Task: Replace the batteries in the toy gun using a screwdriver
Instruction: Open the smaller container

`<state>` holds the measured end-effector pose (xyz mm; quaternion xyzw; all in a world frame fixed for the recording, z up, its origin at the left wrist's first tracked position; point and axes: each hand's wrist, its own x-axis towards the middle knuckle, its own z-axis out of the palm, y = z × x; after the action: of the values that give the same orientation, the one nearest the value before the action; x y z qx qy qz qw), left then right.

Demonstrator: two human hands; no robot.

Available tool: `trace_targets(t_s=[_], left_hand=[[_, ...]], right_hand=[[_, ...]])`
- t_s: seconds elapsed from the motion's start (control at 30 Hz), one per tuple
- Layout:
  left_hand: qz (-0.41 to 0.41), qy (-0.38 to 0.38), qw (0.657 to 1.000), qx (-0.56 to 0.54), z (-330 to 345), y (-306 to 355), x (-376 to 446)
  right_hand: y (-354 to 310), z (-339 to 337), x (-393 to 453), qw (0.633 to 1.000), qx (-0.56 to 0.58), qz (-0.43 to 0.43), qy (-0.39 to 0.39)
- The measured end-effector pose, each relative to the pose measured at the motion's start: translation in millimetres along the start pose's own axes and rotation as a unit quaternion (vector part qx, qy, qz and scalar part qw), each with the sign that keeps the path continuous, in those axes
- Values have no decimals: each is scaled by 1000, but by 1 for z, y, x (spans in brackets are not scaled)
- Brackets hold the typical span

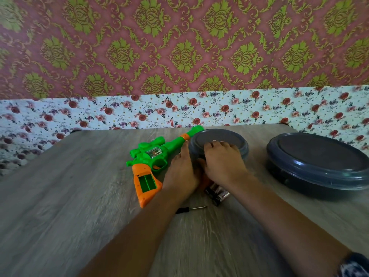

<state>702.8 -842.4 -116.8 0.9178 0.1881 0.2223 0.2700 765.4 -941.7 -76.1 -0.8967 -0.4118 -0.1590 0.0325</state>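
A green and orange toy gun (153,156) lies on the wooden table (79,196), its grip compartment open and showing an empty green slot. My left hand (181,172) and my right hand (223,162) both hold the near side of a small round grey lidded container (217,136), fingers curled over its lid and rim. Just below my right wrist lie two or three dark batteries (216,193), partly hidden by that arm. A small black-handled screwdriver (190,209) lies on the table in front of them.
A larger round grey lidded container (319,162) stands at the right. Floral paper covers the wall behind the table's far edge. The left half of the table is bare wood. A dark patterned cuff (353,264) shows at the bottom right.
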Motion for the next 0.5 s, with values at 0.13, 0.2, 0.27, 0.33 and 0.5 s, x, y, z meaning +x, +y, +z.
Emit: trace_targets(t_s=[0.13, 0.2, 0.27, 0.33, 0.5], left_hand=[[-8, 6, 999, -35, 0, 5, 0], [-20, 7, 1000, -23, -1, 6, 1], [-34, 15, 999, 5, -3, 7, 3], [-38, 31, 999, 9, -6, 11, 2], [-23, 61, 998, 1, -9, 23, 2]], right_hand=[[4, 2, -1, 997, -66, -42, 6], [5, 6, -4, 992, -105, -65, 11], [5, 10, -8, 986, -145, -75, 25], [8, 12, -8, 985, -148, -66, 61], [13, 11, -3, 985, -115, -51, 116]])
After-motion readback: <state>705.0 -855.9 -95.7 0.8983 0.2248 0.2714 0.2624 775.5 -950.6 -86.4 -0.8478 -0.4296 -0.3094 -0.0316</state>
